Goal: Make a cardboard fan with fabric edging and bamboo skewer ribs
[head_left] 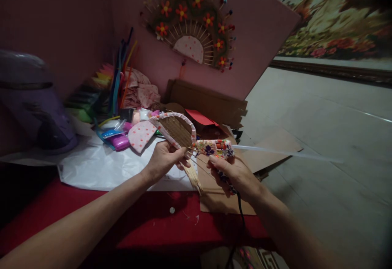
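My left hand (pixel 168 158) pinches the lower edge of a half-round cardboard piece (pixel 177 129), whose rim is wrapped in pink dotted fabric. My right hand (pixel 234 171) is closed round a glue gun (pixel 214 148) covered in flowered fabric. The gun's front end touches or nearly touches the piece's lower right corner, and a long clear glue stick (pixel 275 151) juts out of its back to the right. Thin wooden sticks run between the two hands. Below them lies a bundle of wooden sticks (pixel 192 176).
On the red-covered table (pixel 122 220) lie white plastic (pixel 98 167), brown cardboard (pixel 220 203), a dotted fabric piece (pixel 141 135) and bright clay packets (pixel 119 141). A purple container (pixel 49 114) stands left. A decorated fan (pixel 190 28) hangs behind. The gun's black cord (pixel 240 210) drops over the front edge.
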Motion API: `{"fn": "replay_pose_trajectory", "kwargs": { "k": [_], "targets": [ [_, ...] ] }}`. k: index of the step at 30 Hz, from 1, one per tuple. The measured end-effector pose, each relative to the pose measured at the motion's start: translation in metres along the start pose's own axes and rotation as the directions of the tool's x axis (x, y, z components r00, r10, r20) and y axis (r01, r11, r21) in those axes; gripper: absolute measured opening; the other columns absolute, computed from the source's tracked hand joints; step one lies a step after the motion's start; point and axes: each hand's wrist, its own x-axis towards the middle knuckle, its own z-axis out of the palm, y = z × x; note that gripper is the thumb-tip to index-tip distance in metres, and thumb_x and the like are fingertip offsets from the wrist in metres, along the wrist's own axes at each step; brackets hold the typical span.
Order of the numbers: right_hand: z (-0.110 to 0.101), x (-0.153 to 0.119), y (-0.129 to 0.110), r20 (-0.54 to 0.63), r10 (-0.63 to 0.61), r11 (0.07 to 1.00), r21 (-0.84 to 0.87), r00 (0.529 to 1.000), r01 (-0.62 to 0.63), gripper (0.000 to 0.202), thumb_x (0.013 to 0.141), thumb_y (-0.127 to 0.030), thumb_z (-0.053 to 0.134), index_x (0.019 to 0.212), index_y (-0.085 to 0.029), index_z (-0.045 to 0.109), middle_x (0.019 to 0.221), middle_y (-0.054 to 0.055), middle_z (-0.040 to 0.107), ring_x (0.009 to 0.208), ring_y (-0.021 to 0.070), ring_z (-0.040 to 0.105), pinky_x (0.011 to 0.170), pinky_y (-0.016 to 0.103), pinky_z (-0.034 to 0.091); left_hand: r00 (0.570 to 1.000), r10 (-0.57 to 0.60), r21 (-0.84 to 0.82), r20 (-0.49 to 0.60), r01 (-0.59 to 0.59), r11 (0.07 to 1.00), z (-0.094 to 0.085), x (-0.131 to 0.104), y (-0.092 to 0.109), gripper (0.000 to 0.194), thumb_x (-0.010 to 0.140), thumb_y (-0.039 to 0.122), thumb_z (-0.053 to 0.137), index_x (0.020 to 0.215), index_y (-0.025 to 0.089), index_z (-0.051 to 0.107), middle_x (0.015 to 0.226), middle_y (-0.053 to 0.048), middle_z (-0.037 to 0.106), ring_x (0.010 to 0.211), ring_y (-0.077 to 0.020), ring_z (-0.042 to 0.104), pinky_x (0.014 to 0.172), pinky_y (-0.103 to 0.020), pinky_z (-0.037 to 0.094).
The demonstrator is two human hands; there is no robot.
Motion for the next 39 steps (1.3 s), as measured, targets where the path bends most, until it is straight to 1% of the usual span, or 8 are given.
{"fn": "replay_pose_trajectory", "kwargs": {
  "k": [6,10,15,22,26,31,34,39],
  "targets": [
    [0.0010,0.0016,0.0022,0.004,0.003,0.999,-0.043,1.000,-0.003,0.042,0.080,-0.056,0.050,0.078,-0.014,0.056,0.051,-0.003,0.045,0.037,0.0069,0.038,0.029,0.018,0.032,1.000,0.001,0.012,-0.002,-0.001,1.000,0.0005,-0.0011,0.0012,0.022,0.071,0.030,0.063,0.071,0.009,0.059,0.059,-0.006,0.066,0.050,-0.0187,0.066,0.040,-0.024,0.052],
    [0.0000,0.0006,0.0006,0.019,0.001,1.000,-0.016,1.000,0.000,0.040,0.080,-0.055,0.051,0.077,-0.015,0.056,0.050,-0.003,0.047,0.036,0.0075,0.038,0.028,0.020,0.032,1.000,0.004,-0.001,0.000,-0.004,1.000,-0.0010,0.0002,-0.0001,0.023,0.070,0.031,0.064,0.071,0.010,0.058,0.059,-0.006,0.066,0.050,-0.0198,0.066,0.039,-0.025,0.052],
    [-0.0012,-0.0009,-0.0023,0.008,0.005,1.000,0.011,1.000,-0.006,0.039,0.080,-0.054,0.052,0.078,-0.015,0.056,0.052,-0.003,0.047,0.036,0.0070,0.037,0.028,0.019,0.034,1.000,0.007,-0.002,0.006,-0.007,1.000,-0.0030,0.0014,-0.0033,0.023,0.071,0.031,0.064,0.072,0.009,0.059,0.059,-0.006,0.066,0.050,-0.0197,0.066,0.039,-0.025,0.052],
    [0.0004,-0.0002,-0.0014,0.003,0.001,1.000,-0.024,1.000,-0.001,0.040,0.080,-0.055,0.051,0.077,-0.015,0.055,0.052,-0.003,0.046,0.037,0.0070,0.038,0.028,0.018,0.032,1.000,0.012,-0.006,0.000,-0.012,1.000,-0.0023,-0.0004,-0.0021,0.022,0.071,0.030,0.063,0.067,0.009,0.058,0.058,-0.008,0.066,0.050,-0.0199,0.066,0.040,-0.026,0.052],
    [0.0011,-0.0003,-0.0004,0.010,0.004,0.998,-0.059,1.000,-0.004,0.042,0.081,-0.056,0.049,0.077,-0.015,0.056,0.048,-0.004,0.043,0.036,0.0066,0.037,0.030,0.018,0.031,1.000,0.020,-0.011,0.001,-0.020,1.000,-0.0014,-0.0004,-0.0009,0.022,0.070,0.031,0.064,0.069,0.010,0.058,0.059,-0.007,0.067,0.050,-0.0194,0.066,0.040,-0.025,0.051],
    [0.0014,-0.0003,-0.0002,0.008,-0.006,0.995,-0.095,1.000,0.007,0.043,0.081,-0.057,0.049,0.077,-0.015,0.056,0.049,-0.004,0.043,0.037,0.0069,0.038,0.030,0.018,0.032,1.000,0.022,-0.013,-0.003,-0.022,1.000,-0.0008,-0.0002,-0.0006,0.022,0.070,0.031,0.064,0.066,0.010,0.057,0.054,-0.006,0.065,0.049,-0.0200,0.065,0.040,-0.026,0.051],
    [0.0014,-0.0003,-0.0011,0.016,-0.014,0.996,-0.087,1.000,0.015,0.042,0.081,-0.056,0.048,0.077,-0.015,0.056,0.047,-0.005,0.041,0.036,0.0075,0.037,0.029,0.018,0.034,0.999,0.032,-0.016,0.000,-0.032,0.999,-0.0014,-0.0007,-0.0006,0.021,0.071,0.029,0.063,0.066,0.010,0.058,0.053,-0.007,0.065,0.049,-0.0198,0.065,0.041,-0.026,0.051],
    [0.0014,-0.0021,-0.0039,0.008,-0.014,0.999,-0.041,1.000,0.014,0.040,0.081,-0.055,0.050,0.077,-0.015,0.055,0.050,-0.004,0.045,0.035,0.0072,0.037,0.028,0.018,0.035,1.000,0.031,-0.025,0.001,-0.031,0.999,-0.0021,-0.0011,-0.0003,0.019,0.071,0.028,0.063,0.068,0.010,0.058,0.054,-0.007,0.066,0.050,-0.0193,0.065,0.042,-0.026,0.051]
  ]
}}
